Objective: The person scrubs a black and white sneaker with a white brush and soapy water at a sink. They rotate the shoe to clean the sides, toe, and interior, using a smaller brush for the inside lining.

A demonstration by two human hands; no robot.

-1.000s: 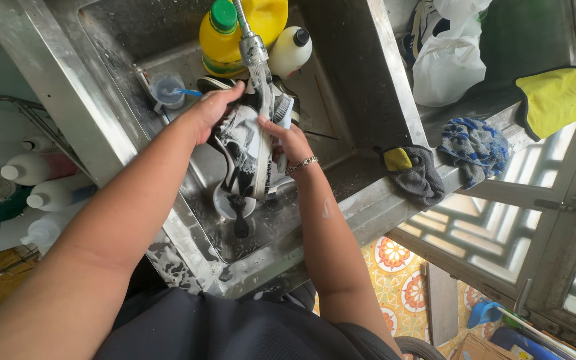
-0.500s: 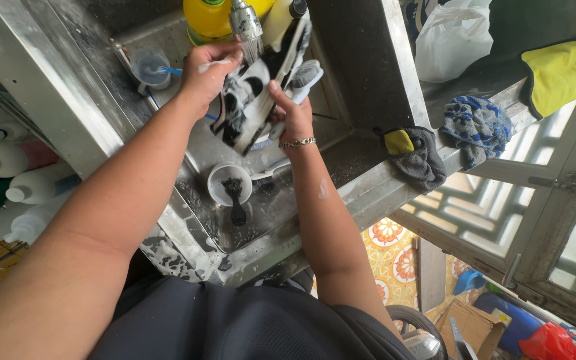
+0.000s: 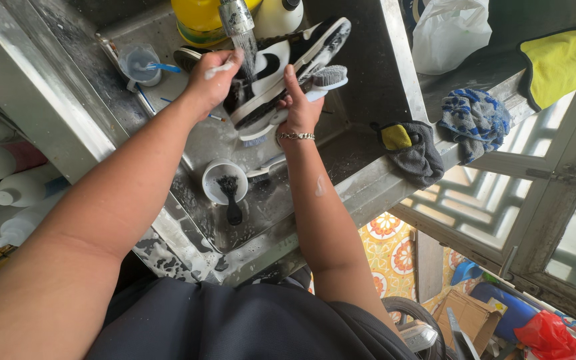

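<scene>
One black-and-white sneaker (image 3: pixel 281 63) is being held under the metal faucet (image 3: pixel 236 17) at upper centre, over the steel sink (image 3: pixel 341 193). It is being gripped by the left hand (image 3: pixel 211 80) fingers; sneaker and one grey bristled brush (image 3: pixel 325 77) are being clasped by the right hand (image 3: pixel 299 110).

The top edge of the frame cuts off the yellow plastic bottle (image 3: pixel 199 20) and the metal tap (image 3: pixel 236 17), while the left hand (image 3: pixel 211 80) hides the black-and-white sneaker's (image 3: pixel 281 63) near end.
</scene>
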